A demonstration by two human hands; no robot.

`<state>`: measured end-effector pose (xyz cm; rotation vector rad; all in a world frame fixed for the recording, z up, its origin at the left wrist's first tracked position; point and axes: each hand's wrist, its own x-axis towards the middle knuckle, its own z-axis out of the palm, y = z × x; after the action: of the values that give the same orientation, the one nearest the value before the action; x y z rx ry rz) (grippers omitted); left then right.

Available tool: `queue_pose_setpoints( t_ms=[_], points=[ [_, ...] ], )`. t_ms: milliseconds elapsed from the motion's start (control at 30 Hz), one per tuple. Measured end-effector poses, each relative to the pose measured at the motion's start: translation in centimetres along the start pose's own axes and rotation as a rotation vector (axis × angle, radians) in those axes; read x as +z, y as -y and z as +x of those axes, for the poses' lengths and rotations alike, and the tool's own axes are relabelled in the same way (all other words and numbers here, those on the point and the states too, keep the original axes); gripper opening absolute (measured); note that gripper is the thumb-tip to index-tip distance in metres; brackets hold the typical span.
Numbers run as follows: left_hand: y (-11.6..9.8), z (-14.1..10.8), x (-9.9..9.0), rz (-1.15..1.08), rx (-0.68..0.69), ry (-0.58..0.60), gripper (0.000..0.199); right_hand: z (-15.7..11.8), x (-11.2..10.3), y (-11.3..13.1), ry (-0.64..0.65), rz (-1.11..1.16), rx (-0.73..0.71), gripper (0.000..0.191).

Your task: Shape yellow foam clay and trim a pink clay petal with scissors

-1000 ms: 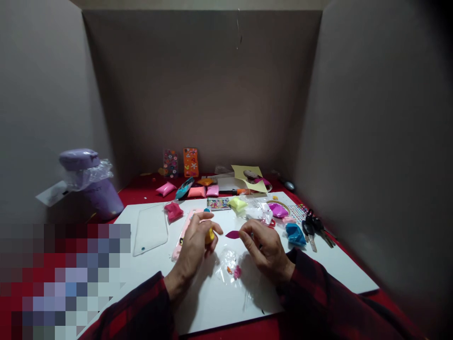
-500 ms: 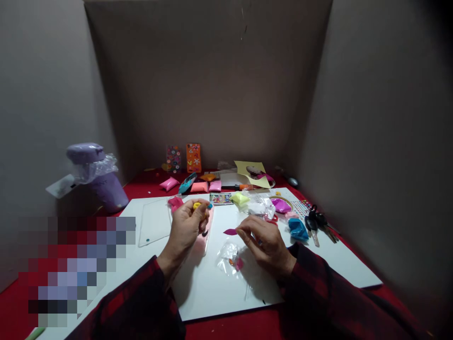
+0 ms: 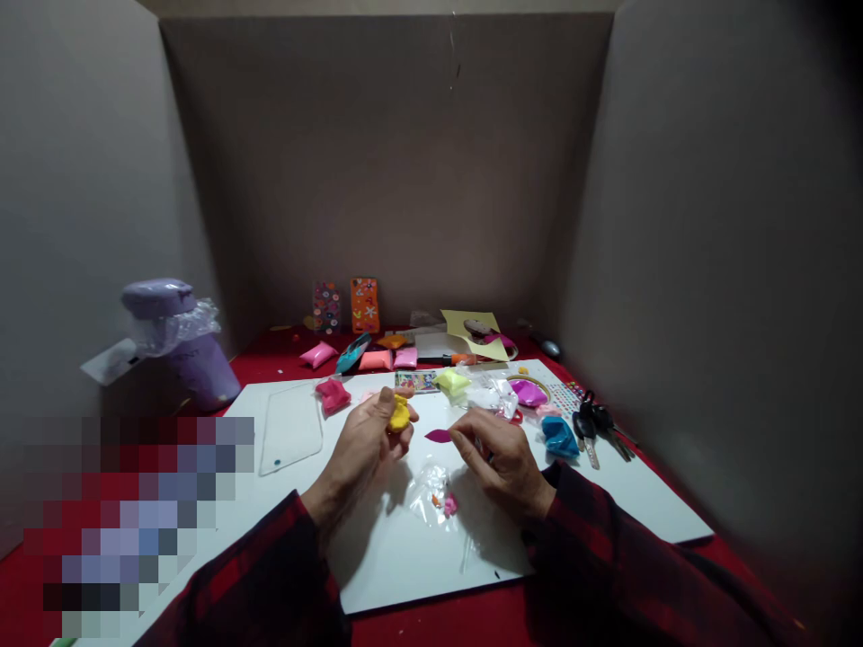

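Note:
My left hand (image 3: 370,431) is closed around a yellow lump of modelling clay (image 3: 399,414), which rests between thumb and fingers above the white board (image 3: 397,575). Just to the right, my right hand (image 3: 499,458) pinches a magenta leaf-shaped piece (image 3: 438,436); its pointed tip faces the clay without touching it. My fingers cover the piece's other end. Below and between both hands lies a clear plastic bag (image 3: 428,494) with small pink and orange bits (image 3: 449,505) on it.
A clear phone case (image 3: 292,431) and a red clay packet (image 3: 333,395) lie left. Right are a blue packet (image 3: 559,436) and keys (image 3: 590,431). Behind stand two decorated phone cases (image 3: 365,305). A purple tumbler (image 3: 199,359) leans at far left; box walls surround the table.
My left hand has turned and shifted right, bringing the yellow clay into fuller view. It now covers most of the pinkish case seen before. My right hand keeps its pinch, barely moved.

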<state>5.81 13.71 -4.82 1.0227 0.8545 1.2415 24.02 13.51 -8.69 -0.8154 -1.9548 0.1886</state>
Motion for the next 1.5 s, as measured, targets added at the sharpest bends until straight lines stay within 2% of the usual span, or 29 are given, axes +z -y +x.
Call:
queue_pose_setpoints(
  t_ms=[100, 267, 733, 1000, 1133, 1500],
  points=[
    [0.3, 0.0, 0.0, -0.058, -0.055, 0.041, 0.035, 0.0, 0.1, -0.3, -0.016, -0.015, 0.020, 0.020],
    [0.7, 0.2, -0.5, -0.027, -0.125, 0.104, 0.033, -0.1, 0.2, -0.5, -0.017, -0.030, 0.028, 0.021],
    [1.2, 0.0, -0.5, 0.034, -0.105, 0.123, 0.021, -0.2, 0.1, -0.5, -0.053, 0.028, 0.078, 0.023],
    [1.6, 0.0, -0.3, 0.070, -0.094, 0.176, 0.041, -0.3, 0.0, -0.5, -0.065, 0.085, 0.091, 0.022],
    [1.6, 0.0, -0.5, 0.132, -0.083, 0.152, 0.048, -0.4, 0.0, -0.4, -0.070, 0.096, 0.104, 0.022],
    [1.3, -0.2, -0.7, 0.186, -0.080, 0.146, 0.030, -0.3, 0.0, -0.4, -0.054, 0.111, 0.114, 0.021]
  ],
)
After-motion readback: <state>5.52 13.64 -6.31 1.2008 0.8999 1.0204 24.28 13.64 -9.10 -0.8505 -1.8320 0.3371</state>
